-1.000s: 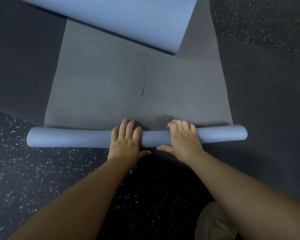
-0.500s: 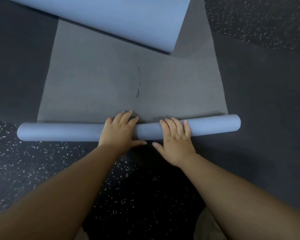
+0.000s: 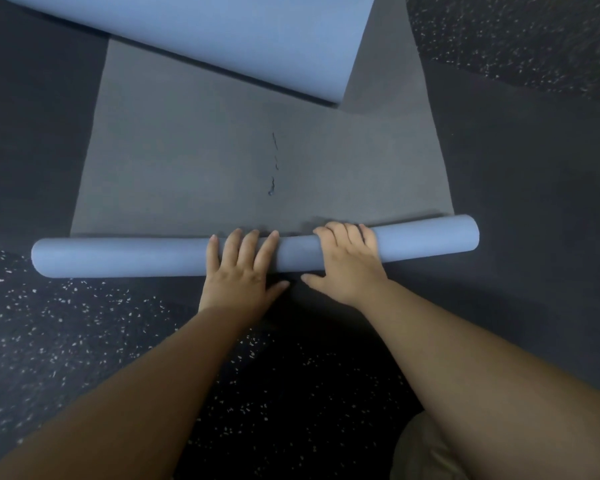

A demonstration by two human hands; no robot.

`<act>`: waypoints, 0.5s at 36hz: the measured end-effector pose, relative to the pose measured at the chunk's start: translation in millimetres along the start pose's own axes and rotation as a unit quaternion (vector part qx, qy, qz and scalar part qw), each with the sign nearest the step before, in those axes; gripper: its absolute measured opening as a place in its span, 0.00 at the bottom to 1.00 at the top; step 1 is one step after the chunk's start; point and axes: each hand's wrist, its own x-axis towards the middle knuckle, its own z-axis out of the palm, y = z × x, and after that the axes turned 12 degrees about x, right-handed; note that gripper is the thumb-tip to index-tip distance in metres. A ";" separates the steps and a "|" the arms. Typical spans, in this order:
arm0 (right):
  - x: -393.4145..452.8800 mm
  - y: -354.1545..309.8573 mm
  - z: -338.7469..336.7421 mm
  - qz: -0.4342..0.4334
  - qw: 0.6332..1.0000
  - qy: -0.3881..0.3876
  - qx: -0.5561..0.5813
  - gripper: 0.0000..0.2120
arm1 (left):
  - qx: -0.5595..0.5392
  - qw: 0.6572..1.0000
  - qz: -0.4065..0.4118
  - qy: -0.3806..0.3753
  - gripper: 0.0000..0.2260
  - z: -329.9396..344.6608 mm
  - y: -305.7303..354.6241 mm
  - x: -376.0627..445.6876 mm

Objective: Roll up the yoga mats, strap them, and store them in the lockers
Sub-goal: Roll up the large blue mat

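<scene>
Speckled floor [image 3: 66,341] carries the yoga mat [image 3: 257,174], only its near end rolled. Left hand [image 3: 239,271] presses flat; right hand [image 3: 347,261] curls fingers over the roll [image 3: 118,258]. Strapping and storing remain.

Bare forearms, no sleeves, khaki trouser knee [image 3: 426,452]

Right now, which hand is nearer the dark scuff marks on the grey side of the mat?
Left. The left hand presses the blue roll almost directly below the scuff marks; the right hand grips the roll further to their right.
</scene>
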 end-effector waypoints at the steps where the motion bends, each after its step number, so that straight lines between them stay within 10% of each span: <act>1: 0.4 0.0 0.3 -0.003 1.000 0.007 -0.002 0.37 | 0.000 1.000 0.003 -0.002 0.36 0.3 -1.0 1.2; 8: -1.7 4.1 16.0 0.001 0.982 0.175 -0.070 0.34 | 0.014 0.999 0.022 -0.035 0.43 -2.5 -13.4 25.1; 18: 6.5 12.6 5.2 -0.046 0.970 0.213 -0.111 0.29 | 0.071 0.997 0.021 0.015 0.33 -7.9 -18.4 38.8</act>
